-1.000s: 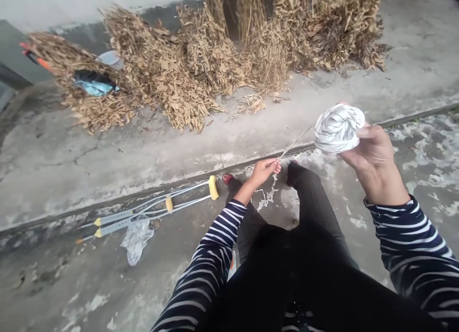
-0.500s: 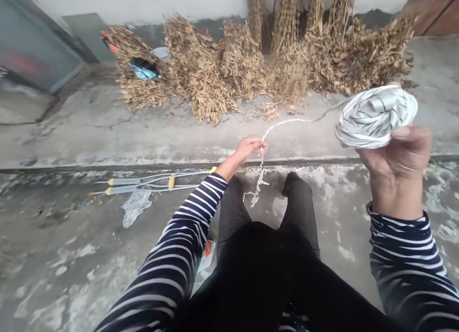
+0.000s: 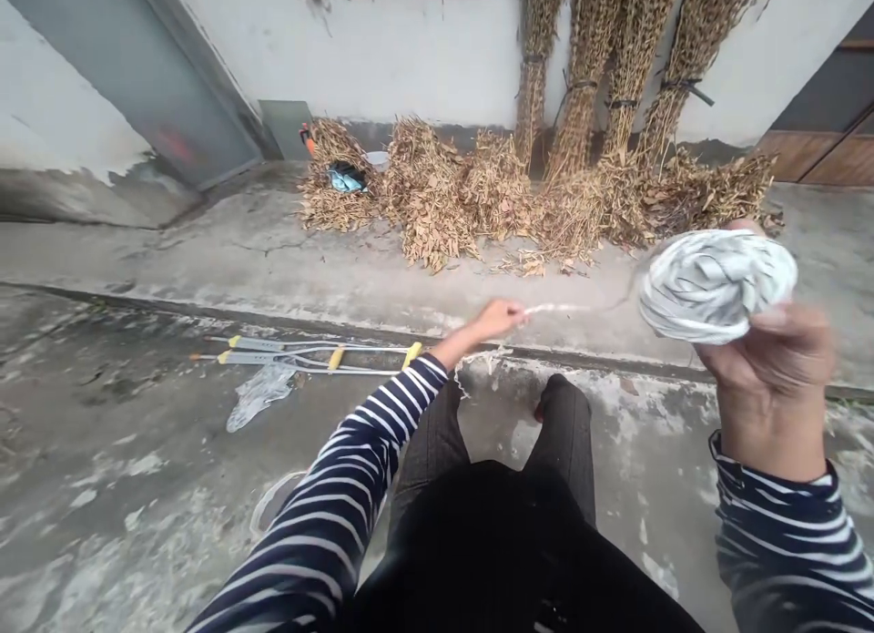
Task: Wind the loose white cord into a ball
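A thick coiled bundle of white cord (image 3: 716,285) is held up at the right by my right hand (image 3: 778,351), its fingers wrapped round the lower right edge. From the bundle a thin strand (image 3: 564,307) runs left through the air to my left hand (image 3: 501,317), whose fingers pinch it. A frayed white tail of the strand hangs below my left hand, above my knees. Slight motion blur softens both hands.
Dry plant stalks (image 3: 437,196) lie along the wall, with upright tied bundles (image 3: 621,77) behind. Crutches (image 3: 314,355) and a clear plastic bag (image 3: 263,394) are on the ground at left. A low concrete step edge (image 3: 635,362) crosses before my feet.
The view has tilted up, showing more wall and the tied stalks. The strand between my hands is straighter, and its frayed tail has swung up and left.
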`<action>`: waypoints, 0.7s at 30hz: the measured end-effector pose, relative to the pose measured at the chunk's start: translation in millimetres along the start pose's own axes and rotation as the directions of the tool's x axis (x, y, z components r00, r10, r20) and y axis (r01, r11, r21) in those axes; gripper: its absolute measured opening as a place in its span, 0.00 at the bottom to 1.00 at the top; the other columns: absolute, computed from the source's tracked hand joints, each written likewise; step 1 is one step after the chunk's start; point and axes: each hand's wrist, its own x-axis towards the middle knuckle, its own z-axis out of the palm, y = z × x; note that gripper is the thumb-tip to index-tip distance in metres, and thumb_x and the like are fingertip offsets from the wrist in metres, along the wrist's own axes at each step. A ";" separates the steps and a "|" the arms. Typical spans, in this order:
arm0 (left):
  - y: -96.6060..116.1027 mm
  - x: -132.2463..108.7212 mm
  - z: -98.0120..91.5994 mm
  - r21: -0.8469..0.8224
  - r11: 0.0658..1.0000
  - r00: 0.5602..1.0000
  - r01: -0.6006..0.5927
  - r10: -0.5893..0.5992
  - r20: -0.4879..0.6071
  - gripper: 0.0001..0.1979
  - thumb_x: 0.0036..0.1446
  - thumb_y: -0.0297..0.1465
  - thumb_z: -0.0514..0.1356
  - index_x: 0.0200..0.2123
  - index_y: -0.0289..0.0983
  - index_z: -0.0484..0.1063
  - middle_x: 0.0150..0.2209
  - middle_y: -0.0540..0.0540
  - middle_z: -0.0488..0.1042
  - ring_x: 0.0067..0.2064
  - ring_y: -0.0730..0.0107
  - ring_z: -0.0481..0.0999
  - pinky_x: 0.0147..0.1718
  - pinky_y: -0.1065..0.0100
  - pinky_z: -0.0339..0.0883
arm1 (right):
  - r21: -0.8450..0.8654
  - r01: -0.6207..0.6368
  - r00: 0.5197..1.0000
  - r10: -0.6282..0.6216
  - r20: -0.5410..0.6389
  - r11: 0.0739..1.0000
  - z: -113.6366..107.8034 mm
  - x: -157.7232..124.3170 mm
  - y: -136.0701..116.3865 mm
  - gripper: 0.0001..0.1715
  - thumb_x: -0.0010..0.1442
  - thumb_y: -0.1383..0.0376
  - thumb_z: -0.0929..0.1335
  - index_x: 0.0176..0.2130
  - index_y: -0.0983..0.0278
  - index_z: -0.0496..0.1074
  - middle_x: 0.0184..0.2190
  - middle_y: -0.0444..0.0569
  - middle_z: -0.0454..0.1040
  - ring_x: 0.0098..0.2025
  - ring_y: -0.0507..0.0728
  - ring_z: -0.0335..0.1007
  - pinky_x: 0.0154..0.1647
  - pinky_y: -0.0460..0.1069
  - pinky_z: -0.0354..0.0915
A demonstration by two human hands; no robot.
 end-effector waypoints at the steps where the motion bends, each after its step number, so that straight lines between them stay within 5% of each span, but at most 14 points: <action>1: -32.4 -8.2 9.3 -0.011 0.990 0.990 0.144 -0.144 0.002 0.10 0.55 0.31 0.65 0.24 0.31 0.77 0.30 0.47 0.78 0.34 0.72 0.77 0.38 0.70 0.75 | -0.002 -0.043 0.999 0.043 0.014 0.999 2.0 0.0 6.0 0.35 0.34 0.69 0.70 0.46 0.54 0.75 0.49 0.48 0.77 0.59 0.69 0.73 0.49 0.62 0.79; 4: -100.2 -35.2 21.9 -0.048 0.964 0.965 0.263 -0.263 0.007 0.10 0.53 0.32 0.64 0.24 0.31 0.76 0.32 0.45 0.79 0.34 0.72 0.76 0.35 0.71 0.75 | -0.002 -0.205 0.977 0.205 0.054 0.979 7.7 4.1 23.0 0.37 0.33 0.68 0.71 0.47 0.57 0.75 0.53 0.50 0.76 0.59 0.70 0.73 0.46 0.62 0.81; 7: -127.8 -54.6 19.6 -0.104 0.952 0.958 0.287 -0.288 0.005 0.10 0.54 0.32 0.64 0.25 0.31 0.76 0.34 0.44 0.79 0.36 0.73 0.76 0.34 0.73 0.76 | -0.001 -0.272 0.960 0.272 0.063 0.962 14.1 7.1 30.7 0.37 0.31 0.67 0.71 0.46 0.59 0.74 0.51 0.50 0.77 0.56 0.70 0.74 0.43 0.62 0.81; 16: -140.1 -79.4 47.7 -0.251 0.926 0.959 0.281 -0.262 0.104 0.19 0.57 0.39 0.67 0.22 0.32 0.71 0.34 0.38 0.80 0.35 0.67 0.79 0.28 0.67 0.78 | -0.044 -0.176 0.953 0.182 0.241 0.983 54.1 23.2 18.6 0.33 0.35 0.67 0.70 0.45 0.65 0.76 0.35 0.45 0.78 0.27 0.56 0.73 0.19 0.50 0.72; 21: -127.5 -77.6 54.5 -0.294 0.930 0.974 0.219 -0.190 0.125 0.15 0.61 0.37 0.66 0.27 0.32 0.73 0.26 0.44 0.77 0.28 0.74 0.77 0.30 0.71 0.76 | -0.043 -0.003 0.947 0.016 0.319 0.999 80.4 30.7 -2.0 0.27 0.38 0.65 0.73 0.43 0.61 0.75 0.39 0.42 0.79 0.39 0.56 0.76 0.29 0.47 0.75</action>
